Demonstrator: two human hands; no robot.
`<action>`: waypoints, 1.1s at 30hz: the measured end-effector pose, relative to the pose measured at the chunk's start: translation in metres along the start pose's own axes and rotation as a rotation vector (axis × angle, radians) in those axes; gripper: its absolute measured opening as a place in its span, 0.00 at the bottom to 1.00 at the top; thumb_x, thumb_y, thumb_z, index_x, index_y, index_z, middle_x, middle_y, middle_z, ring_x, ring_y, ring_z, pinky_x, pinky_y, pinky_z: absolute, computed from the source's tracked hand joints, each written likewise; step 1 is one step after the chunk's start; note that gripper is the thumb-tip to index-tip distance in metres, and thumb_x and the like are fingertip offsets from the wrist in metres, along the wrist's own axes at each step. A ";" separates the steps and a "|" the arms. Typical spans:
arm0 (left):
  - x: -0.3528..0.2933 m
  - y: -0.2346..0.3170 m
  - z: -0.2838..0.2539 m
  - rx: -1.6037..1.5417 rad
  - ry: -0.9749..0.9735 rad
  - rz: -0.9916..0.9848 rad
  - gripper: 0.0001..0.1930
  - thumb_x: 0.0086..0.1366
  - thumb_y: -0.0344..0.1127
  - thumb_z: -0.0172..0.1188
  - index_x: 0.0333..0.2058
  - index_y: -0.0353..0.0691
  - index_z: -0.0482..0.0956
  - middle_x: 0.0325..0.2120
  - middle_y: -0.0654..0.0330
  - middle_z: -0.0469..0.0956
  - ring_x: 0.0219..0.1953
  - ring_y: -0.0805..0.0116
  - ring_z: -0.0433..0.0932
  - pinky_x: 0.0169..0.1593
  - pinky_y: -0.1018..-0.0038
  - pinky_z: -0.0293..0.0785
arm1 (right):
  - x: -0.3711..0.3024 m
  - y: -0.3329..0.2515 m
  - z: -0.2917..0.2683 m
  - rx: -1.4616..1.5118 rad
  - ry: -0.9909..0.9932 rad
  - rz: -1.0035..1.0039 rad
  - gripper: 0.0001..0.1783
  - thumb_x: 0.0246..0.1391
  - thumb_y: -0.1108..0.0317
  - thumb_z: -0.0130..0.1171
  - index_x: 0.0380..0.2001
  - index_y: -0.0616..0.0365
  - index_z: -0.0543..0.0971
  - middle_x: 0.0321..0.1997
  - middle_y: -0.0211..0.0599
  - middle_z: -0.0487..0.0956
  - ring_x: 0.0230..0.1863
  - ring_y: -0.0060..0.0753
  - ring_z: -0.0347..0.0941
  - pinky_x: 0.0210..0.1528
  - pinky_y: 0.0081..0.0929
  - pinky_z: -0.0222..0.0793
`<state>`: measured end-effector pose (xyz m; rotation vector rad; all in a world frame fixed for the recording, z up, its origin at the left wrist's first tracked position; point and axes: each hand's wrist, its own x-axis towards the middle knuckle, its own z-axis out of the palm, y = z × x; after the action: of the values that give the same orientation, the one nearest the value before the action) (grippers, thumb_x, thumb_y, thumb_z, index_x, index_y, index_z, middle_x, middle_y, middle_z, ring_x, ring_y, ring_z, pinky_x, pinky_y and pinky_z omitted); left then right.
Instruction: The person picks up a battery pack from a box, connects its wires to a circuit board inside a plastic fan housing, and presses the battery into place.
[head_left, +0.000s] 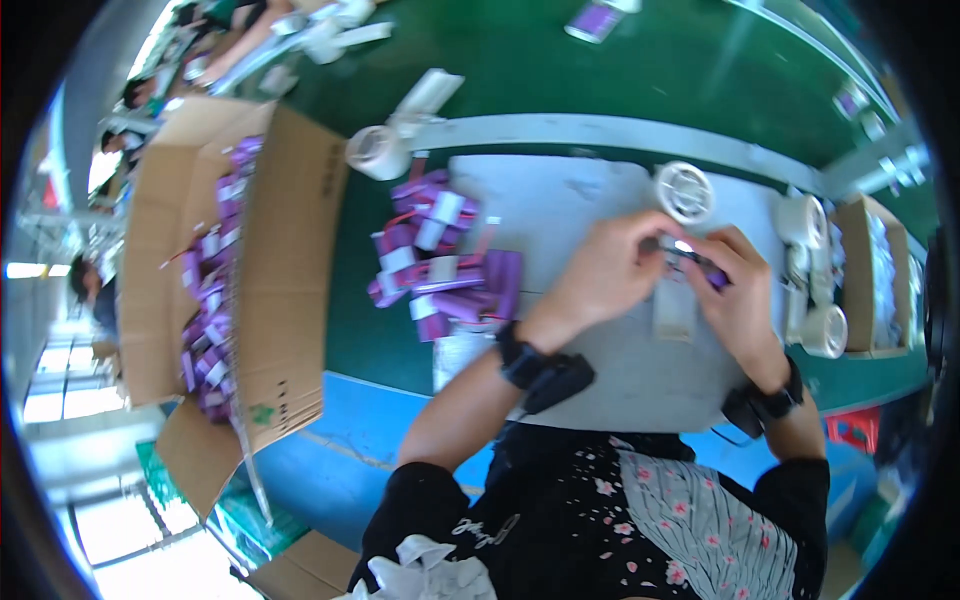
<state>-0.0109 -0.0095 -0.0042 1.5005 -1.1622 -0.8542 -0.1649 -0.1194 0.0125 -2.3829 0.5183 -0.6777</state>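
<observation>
Over the grey mat [590, 385], both of my hands are close together on a small purple-wrapped battery pack [714, 275]. My left hand [618, 265] pinches its dark, shiny end, partly hidden by the fingers. My right hand [738, 295] closes around the purple part with thumb and fingers. Just beyond the hands stands a roll of white tape [685, 193]. A pale rectangular piece [675, 312] lies on the mat beneath them. Left of the mat is a heap of similar purple packs [445, 265] with white labels and some red wires.
A large open cardboard box [285, 270] with more purple packs stands at the left. White rolls [824, 331] and a smaller carton [868, 275] line the right side. A pale rail [600, 130] crosses beyond the mat. Another person's arm [245, 42] shows at the far left.
</observation>
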 end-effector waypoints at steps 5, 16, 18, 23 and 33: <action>0.000 0.007 0.006 0.006 0.071 0.121 0.15 0.55 0.20 0.51 0.39 0.38 0.82 0.27 0.54 0.80 0.24 0.69 0.78 0.29 0.73 0.73 | 0.001 -0.006 -0.006 0.113 -0.023 0.133 0.09 0.44 0.79 0.64 0.31 0.64 0.76 0.27 0.37 0.73 0.23 0.29 0.69 0.27 0.22 0.66; -0.001 -0.009 -0.002 0.112 0.065 0.275 0.16 0.50 0.23 0.55 0.38 0.40 0.84 0.32 0.51 0.79 0.33 0.56 0.78 0.36 0.66 0.73 | 0.010 -0.005 -0.040 0.531 -0.576 0.384 0.24 0.44 0.78 0.60 0.48 0.59 0.68 0.38 0.32 0.72 0.27 0.22 0.68 0.26 0.16 0.66; 0.000 -0.010 -0.002 0.110 0.100 0.299 0.15 0.49 0.23 0.56 0.37 0.40 0.83 0.32 0.50 0.78 0.33 0.55 0.78 0.36 0.66 0.73 | 0.008 -0.010 -0.050 0.681 -0.703 0.445 0.29 0.45 0.77 0.57 0.54 0.58 0.65 0.43 0.34 0.72 0.30 0.25 0.71 0.26 0.18 0.69; 0.006 -0.006 0.006 0.021 0.043 0.303 0.14 0.44 0.25 0.58 0.33 0.38 0.83 0.28 0.50 0.76 0.32 0.53 0.76 0.38 0.64 0.72 | -0.008 0.000 -0.068 0.624 -0.535 0.639 0.22 0.51 0.75 0.54 0.52 0.59 0.69 0.44 0.38 0.74 0.34 0.32 0.75 0.27 0.24 0.72; 0.003 -0.017 0.021 0.088 0.160 0.250 0.13 0.43 0.26 0.60 0.32 0.41 0.83 0.30 0.53 0.77 0.37 0.54 0.75 0.48 0.63 0.68 | -0.027 -0.001 -0.049 -0.394 -0.183 0.033 0.10 0.51 0.77 0.58 0.38 0.68 0.76 0.40 0.48 0.76 0.37 0.51 0.75 0.44 0.39 0.68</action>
<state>-0.0251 -0.0179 -0.0253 1.4288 -1.2486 -0.5102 -0.2146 -0.1269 0.0379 -2.7600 0.6592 -0.3603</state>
